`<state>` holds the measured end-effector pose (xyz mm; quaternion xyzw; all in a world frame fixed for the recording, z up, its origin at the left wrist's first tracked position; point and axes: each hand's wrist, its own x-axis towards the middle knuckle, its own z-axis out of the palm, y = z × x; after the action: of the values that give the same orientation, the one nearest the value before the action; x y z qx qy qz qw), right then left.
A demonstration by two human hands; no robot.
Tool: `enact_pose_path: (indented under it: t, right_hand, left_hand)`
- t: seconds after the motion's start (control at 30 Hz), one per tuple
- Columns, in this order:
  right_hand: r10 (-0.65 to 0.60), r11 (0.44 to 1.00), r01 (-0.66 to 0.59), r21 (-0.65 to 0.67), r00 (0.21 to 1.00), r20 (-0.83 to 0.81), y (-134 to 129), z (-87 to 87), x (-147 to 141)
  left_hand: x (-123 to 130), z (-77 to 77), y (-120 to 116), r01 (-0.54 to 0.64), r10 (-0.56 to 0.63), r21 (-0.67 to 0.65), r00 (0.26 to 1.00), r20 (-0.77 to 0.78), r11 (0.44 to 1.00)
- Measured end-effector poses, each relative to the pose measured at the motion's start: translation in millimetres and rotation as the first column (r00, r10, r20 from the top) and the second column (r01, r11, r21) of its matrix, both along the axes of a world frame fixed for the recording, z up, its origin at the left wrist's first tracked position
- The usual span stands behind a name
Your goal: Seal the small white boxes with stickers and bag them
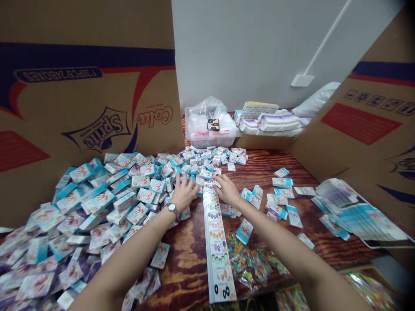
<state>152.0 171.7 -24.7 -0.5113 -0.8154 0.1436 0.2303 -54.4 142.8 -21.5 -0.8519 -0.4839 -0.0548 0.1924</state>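
My left hand (184, 193), with a wristwatch (173, 209) on its wrist, rests with spread fingers on a large heap of small white-and-turquoise boxes (97, 207) printed with a red hand design. My right hand (225, 190) lies just to the right, its fingertips at the far end of a long strip of printed cards (216, 244) showing rows of coloured designs. Neither hand visibly holds anything, though the fingers partly hide the boxes beneath them.
Printed cardboard sheets (87, 86) stand at the left and right of the wooden table (275, 166). Further boxes (279, 198) lie scattered to the right, near fanned printed sheets (350, 211). A plastic bin (209, 127) and white-and-purple packets (269, 123) stand behind. Small bags of colourful pieces (248, 263) lie in front.
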Motion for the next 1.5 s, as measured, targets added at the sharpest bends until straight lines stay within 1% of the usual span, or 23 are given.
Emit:
enact_pose_path:
  t: [0.1,0.17,0.2,0.27,0.33,0.37,0.4,0.43,0.53,0.63,0.8,0.97,1.07,1.13,1.2,1.23,1.27,1.3,1.33,1.37,1.4,1.47,1.5]
  right_hand:
    - [0.017,1.0,-0.017,0.009,1.0,-0.008,-41,-11.2,12]
    - [0.028,1.0,-0.028,0.003,0.999,-0.016,-66,-21.3,15]
    - [0.028,1.0,-0.028,-0.009,0.999,-0.022,-77,-26.3,15]
    - [0.02,0.999,-0.021,-0.038,0.999,-0.038,-93,-34.5,13]
    - [0.016,0.997,-0.019,-0.068,0.999,-0.042,-102,-39.6,9]
    - [0.017,0.996,-0.02,-0.083,0.999,-0.038,-104,-40.9,7]
    - [0.018,0.995,-0.021,-0.097,0.999,-0.03,-104,-41.7,5]
    - [0.017,0.994,-0.019,-0.109,1.0,-0.022,-105,-42.0,4]
    - [0.005,0.993,-0.005,-0.122,1.0,-0.001,-104,-41.5,-1]
    - [0.001,0.994,0.0,-0.107,1.0,0.007,-106,-40.6,-4]
    - [-0.011,0.997,0.012,-0.082,1.0,0.016,-112,-44.0,-9]
    - [-0.031,0.999,0.03,-0.035,0.999,-0.019,-116,-52.5,-15]
    - [-0.016,0.999,0.014,-0.04,0.999,-0.03,-117,-52.4,-16]
    - [0.009,0.998,-0.01,-0.062,1.0,-0.03,-116,-49.8,-14]
    - [0.027,0.995,-0.031,-0.09,0.999,-0.045,-114,-47.4,-10]
    - [0.033,0.994,-0.039,-0.101,0.998,-0.06,-113,-46.8,-8]
    - [0.037,0.993,-0.046,-0.111,0.996,-0.077,-112,-46.7,-5]
    - [0.042,0.992,-0.052,-0.118,0.995,-0.092,-111,-47.0,-3]
    - [0.05,0.99,-0.062,-0.124,0.994,-0.102,-110,-47.7,-2]
    - [0.06,0.989,-0.074,-0.126,0.993,-0.106,-109,-48.5,0]
    - [0.072,0.989,-0.085,-0.125,0.992,-0.105,-109,-49.1,0]
    - [0.084,0.989,-0.094,-0.114,0.993,-0.089,-109,-49.8,1]
    - [0.086,0.99,-0.094,-0.106,0.993,-0.08,-110,-49.7,1]
  left_hand:
    - [1,4.4,13,-0.055,0.055,0.007,0.998,0.029,0.998]
    - [3,5.0,9,-0.085,0.084,0.014,0.995,0.047,0.996]
    - [5,4.1,2,-0.073,0.073,0.013,0.996,0.051,0.997]
    - [7,-0.9,-18,0.022,-0.021,-0.02,0.998,0.053,1.0]
    - [7,-9.8,-38,0.196,-0.188,-0.119,0.979,0.073,0.973]
    - [6,-15.0,-45,0.228,-0.216,-0.161,0.973,0.085,0.96]
    - [5,-20.1,-48,0.227,-0.213,-0.189,0.973,0.094,0.955]
    - [3,-24.7,-49,0.196,-0.18,-0.203,0.979,0.094,0.959]
    - [0,-32.4,-35,0.088,-0.076,-0.19,0.995,0.07,0.978]
    - [8,-30.4,-10,0.041,-0.032,-0.16,0.998,0.059,0.986]
    - [25,-19.5,33,-0.051,0.064,-0.116,0.991,0.115,0.992]
    - [22,-8.9,70,-0.13,0.146,-0.101,0.974,0.176,0.986]
    - [20,2.8,82,-0.153,0.173,-0.112,0.964,0.201,0.982]
    - [20,13.7,80,-0.147,0.17,-0.13,0.965,0.197,0.981]
    - [21,22.9,64,-0.094,0.125,-0.158,0.971,0.202,0.983]
    - [22,24.9,49,-0.055,0.094,-0.179,0.972,0.217,0.982]
    - [22,24.2,30,0.022,0.041,-0.207,0.955,0.294,0.978]
    - [24,20.5,7,0.11,-0.001,-0.247,0.915,0.404,0.963]
    - [26,13.6,-19,0.173,0.0,-0.282,0.852,0.524,0.944]
    - [30,3.9,-47,0.2,0.047,-0.327,0.787,0.615,0.924]
    - [34,-7.9,-75,0.194,0.12,-0.38,0.738,0.664,0.904]
    - [47,-34.1,-125,0.161,0.251,-0.466,0.668,0.7,0.87]
    - [54,-46.4,-144,0.145,0.306,-0.507,0.648,0.697,0.85]
